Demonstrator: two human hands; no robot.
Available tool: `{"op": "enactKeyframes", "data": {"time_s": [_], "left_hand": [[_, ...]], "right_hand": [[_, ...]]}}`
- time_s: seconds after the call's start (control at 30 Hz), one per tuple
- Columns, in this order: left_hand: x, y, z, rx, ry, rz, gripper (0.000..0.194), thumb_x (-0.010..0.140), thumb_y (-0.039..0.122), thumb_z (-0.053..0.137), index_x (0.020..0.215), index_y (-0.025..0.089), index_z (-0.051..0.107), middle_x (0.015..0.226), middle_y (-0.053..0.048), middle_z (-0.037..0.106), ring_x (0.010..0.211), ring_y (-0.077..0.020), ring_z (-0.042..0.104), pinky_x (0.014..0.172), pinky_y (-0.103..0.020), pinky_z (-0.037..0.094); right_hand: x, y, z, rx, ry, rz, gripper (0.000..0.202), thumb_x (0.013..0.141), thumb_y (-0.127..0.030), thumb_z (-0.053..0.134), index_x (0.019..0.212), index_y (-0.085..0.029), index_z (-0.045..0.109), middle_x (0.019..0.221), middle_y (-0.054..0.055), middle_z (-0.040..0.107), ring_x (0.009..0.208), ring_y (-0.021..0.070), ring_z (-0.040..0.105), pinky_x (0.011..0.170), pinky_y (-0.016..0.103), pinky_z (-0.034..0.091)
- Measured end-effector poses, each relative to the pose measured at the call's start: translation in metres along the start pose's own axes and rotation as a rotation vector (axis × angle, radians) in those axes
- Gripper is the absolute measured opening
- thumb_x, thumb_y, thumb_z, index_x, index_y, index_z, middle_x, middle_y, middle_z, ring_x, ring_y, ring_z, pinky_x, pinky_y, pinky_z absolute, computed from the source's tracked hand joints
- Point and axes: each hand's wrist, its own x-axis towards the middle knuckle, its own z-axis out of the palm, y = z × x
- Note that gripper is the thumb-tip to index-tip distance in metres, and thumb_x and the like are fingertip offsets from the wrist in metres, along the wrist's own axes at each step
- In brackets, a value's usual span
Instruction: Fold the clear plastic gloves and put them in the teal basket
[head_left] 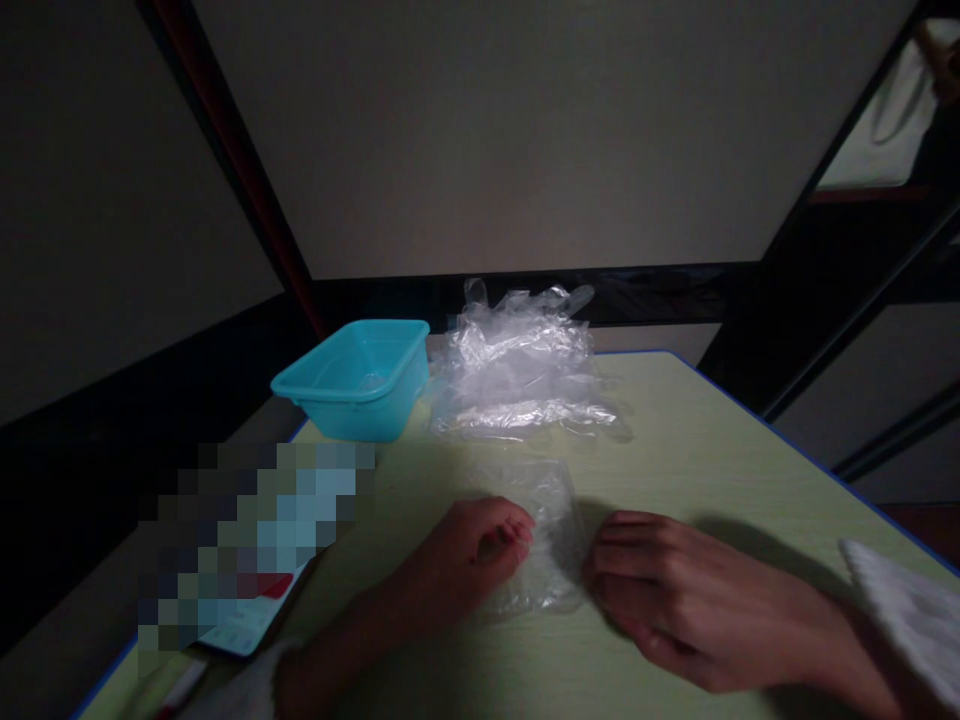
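A flat, folded square of clear thin plastic [559, 560] lies on the table in front of me. Over its left part is my left hand [484, 545], fingers curled in and the thumb close to the fingertips; whether any plastic is pinched there I cannot tell. Just off the square's right edge, my right hand [667, 590] is curled with its knuckles up and fingers together, its fingertips hidden beneath. Behind the square rises a loose pile of clear plastic disposable gloves [517, 370], with finger shapes showing along its top.
At the back left stands a turquoise plastic basin [405, 385]. A phone with a lit, partly pixelated screen [247, 615] lies along the left side. The pale table [660, 430] has a blue edge, and a wall panel [510, 140] stands close behind it.
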Motion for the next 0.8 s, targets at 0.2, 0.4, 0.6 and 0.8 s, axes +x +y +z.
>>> {"op": "enactKeyframes", "data": {"time_s": [0.2,0.4,0.6,0.8], "left_hand": [[-0.001,-0.001,0.0,0.025,-0.007,-0.002,0.019,0.072,0.018,0.05,0.086,0.011,0.062,0.081,-0.004,0.061,0.073,-0.0149,0.054,0.068,-0.024,0.043],[-0.001,-0.002,0.0,0.007,-0.013,-0.016,0.016,0.073,0.018,0.051,0.084,0.014,0.061,0.079,-0.003,0.06,0.073,-0.0139,0.055,0.066,-0.023,0.043],[0.0,0.0,-0.001,-0.004,-0.009,-0.022,0.015,0.073,0.019,0.049,0.081,0.012,0.06,0.077,-0.004,0.059,0.071,-0.0139,0.054,0.063,-0.022,0.042],[0.002,0.0,-0.001,0.007,0.005,0.0,0.014,0.072,0.018,0.049,0.08,0.012,0.06,0.076,-0.004,0.059,0.07,-0.0133,0.054,0.062,-0.021,0.042]], "right_hand": [[-0.001,0.004,-0.003,0.151,0.047,0.091,0.02,0.08,-0.011,0.037,0.075,-0.015,0.056,0.069,0.006,0.057,0.065,0.0172,0.049,0.063,0.031,0.04],[-0.004,0.005,-0.01,0.19,0.033,0.125,0.014,0.078,-0.012,0.045,0.08,-0.015,0.059,0.074,0.006,0.059,0.071,0.0175,0.052,0.067,0.032,0.042],[-0.003,-0.001,-0.003,0.042,0.02,0.045,0.012,0.082,-0.022,0.054,0.072,-0.017,0.06,0.076,0.003,0.06,0.075,0.0174,0.052,0.072,0.033,0.04],[0.001,-0.001,0.001,-0.012,-0.015,-0.009,0.018,0.084,-0.013,0.045,0.07,-0.017,0.057,0.075,0.003,0.058,0.071,0.0166,0.048,0.068,0.032,0.038]]}}
